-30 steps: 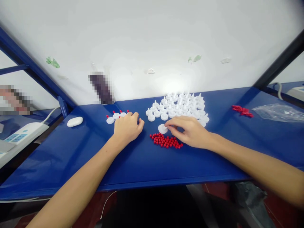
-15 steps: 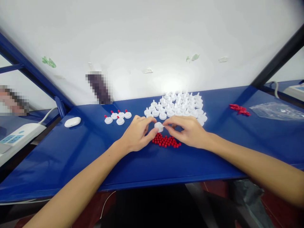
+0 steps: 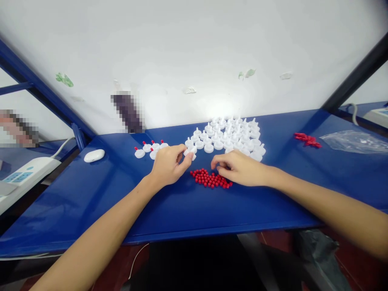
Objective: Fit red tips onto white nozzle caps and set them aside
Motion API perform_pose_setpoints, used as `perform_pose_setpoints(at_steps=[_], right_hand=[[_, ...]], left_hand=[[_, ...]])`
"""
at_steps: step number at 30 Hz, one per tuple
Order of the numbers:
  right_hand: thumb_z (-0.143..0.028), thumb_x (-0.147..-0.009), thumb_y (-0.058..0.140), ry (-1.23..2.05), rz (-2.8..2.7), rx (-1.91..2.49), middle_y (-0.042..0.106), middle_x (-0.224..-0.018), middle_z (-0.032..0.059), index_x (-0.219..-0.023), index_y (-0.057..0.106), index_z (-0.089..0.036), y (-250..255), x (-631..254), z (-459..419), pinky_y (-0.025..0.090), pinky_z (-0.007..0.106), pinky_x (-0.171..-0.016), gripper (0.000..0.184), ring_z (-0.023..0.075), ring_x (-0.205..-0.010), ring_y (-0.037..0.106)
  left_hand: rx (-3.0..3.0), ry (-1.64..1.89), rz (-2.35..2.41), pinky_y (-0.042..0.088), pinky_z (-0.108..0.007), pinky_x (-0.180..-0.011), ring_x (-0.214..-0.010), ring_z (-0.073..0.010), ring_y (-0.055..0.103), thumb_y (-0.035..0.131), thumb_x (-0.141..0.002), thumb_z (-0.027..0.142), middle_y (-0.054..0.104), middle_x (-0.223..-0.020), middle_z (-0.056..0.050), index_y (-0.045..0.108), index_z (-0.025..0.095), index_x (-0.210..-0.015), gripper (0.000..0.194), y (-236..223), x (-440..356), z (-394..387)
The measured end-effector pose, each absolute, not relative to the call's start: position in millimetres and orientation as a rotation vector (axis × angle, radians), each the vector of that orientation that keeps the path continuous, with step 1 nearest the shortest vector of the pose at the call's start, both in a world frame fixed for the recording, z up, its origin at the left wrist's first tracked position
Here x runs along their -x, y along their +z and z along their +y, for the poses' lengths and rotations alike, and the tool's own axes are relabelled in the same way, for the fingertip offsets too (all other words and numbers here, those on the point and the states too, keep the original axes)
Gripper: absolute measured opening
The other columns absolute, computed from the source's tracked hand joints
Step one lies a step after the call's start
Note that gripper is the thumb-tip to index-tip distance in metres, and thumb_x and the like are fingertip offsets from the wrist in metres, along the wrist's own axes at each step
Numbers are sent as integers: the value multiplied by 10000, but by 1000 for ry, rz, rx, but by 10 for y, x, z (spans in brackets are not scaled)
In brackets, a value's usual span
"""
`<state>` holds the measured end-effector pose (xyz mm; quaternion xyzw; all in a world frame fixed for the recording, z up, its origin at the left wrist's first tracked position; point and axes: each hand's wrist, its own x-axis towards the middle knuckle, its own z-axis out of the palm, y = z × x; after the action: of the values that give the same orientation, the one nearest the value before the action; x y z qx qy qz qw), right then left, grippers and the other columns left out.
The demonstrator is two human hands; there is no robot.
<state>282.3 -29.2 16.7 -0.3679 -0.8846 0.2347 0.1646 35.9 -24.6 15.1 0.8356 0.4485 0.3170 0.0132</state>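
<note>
My left hand (image 3: pixel 169 165) pinches a white plastic cap (image 3: pixel 190 152) between thumb and fingers, just left of a pile of small red beads (image 3: pixel 210 179) on the blue table (image 3: pixel 91 194). My right hand (image 3: pixel 239 167) hovers over the right part of that red pile, fingers curled down toward the beads; whether it grips one is hidden. Behind both hands lies a cluster of several white caps with stems (image 3: pixel 230 135). To the left sit a few white caps with red tips (image 3: pixel 148 148).
A white oval case (image 3: pixel 95 155) lies at the left of the table. A second small heap of red pieces (image 3: pixel 307 140) and a clear plastic bag (image 3: pixel 354 141) lie at the right. A white device with a cable (image 3: pixel 21 176) stands on the neighbouring bench.
My left hand came from the red-tipped caps to the centre, took the white cap from my right hand, and drew it left. My right hand dropped onto the red beads.
</note>
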Motion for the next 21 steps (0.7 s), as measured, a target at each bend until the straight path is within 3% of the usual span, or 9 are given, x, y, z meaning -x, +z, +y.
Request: perform_pose_setpoints(at_steps=[6,14,18,21], right_hand=[[-84,-789,518,798,-2613,992,552,-530,-73,-913,666,-195,277,-2929,-276,354,212,-474,223,82,-453,471],[-261,-861,587,993,-2613,965,610,-637,-28,-913,663,-195,309,-2998,-228,402,210,-470,113,101,-528,534],[-233,-883,551,924,-2625,946,578,-603,-42,-844,645,-198,272,-2990,-220,372,204,-464,107,89,-501,487],[-207,-897,528,695,-2573,921,564,-592,-40,-836,645,-188,213,-2910,-234,364,219,-490,133,90,-496,464]], left_hand=[[-2664,942,1339,298,-264,-544,-521,-108,395,431,-937,396,442,-562,23,442,180,-622,382,129,-366,-236],[-2750,923,1166,331,-264,-560,-558,-120,427,441,-940,381,481,-601,5,520,171,-690,336,142,-464,-341],[-2751,902,1153,337,-261,-560,-558,-116,423,448,-941,370,482,-602,8,521,170,-694,326,134,-474,-351],[-2748,897,1161,342,-264,-563,-573,-119,435,446,-946,376,495,-621,4,532,170,-706,327,126,-454,-339]])
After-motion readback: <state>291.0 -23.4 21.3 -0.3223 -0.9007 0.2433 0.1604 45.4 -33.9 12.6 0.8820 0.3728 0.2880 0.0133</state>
